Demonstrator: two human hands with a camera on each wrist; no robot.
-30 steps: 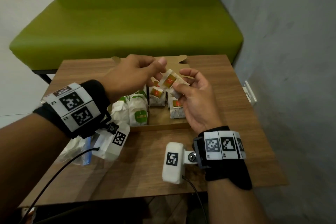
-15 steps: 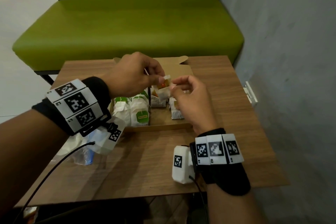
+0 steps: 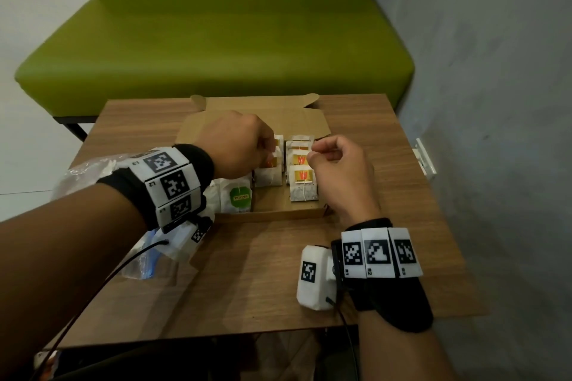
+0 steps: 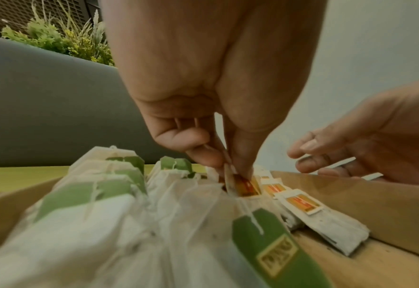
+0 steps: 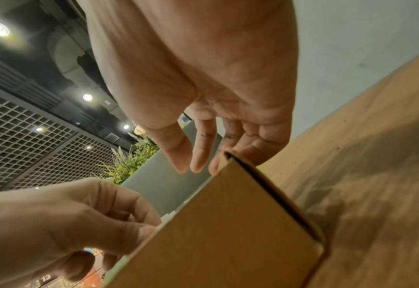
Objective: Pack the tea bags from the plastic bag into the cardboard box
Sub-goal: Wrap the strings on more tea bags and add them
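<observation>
An open cardboard box [image 3: 272, 214] lies on the wooden table [image 3: 247, 281]. Inside it, green-tagged tea bags [image 3: 236, 195] fill the left side and orange-tagged tea bags [image 3: 301, 182] stand in rows on the right. My left hand [image 3: 269, 151] reaches down into the middle row and pinches an orange-tagged tea bag [image 4: 243, 185] between thumb and fingers [image 4: 208, 155]. My right hand [image 3: 312, 155] hovers over the right row, fingers relaxed and holding nothing [image 5: 191, 165]. A crumpled clear plastic bag [image 3: 80, 173] lies on the table to the left, partly hidden under my left forearm.
A green bench [image 3: 216, 46] stands behind the table. A grey wall [image 3: 495, 102] runs close along the right side, with a white fitting [image 3: 425, 161] by the table's edge. The box lid [image 3: 257, 111] lies flat at the back.
Both hands held the orange-tagged tea bag above the box. My left hand has since lowered it into the middle row, and my right hand has let go.
</observation>
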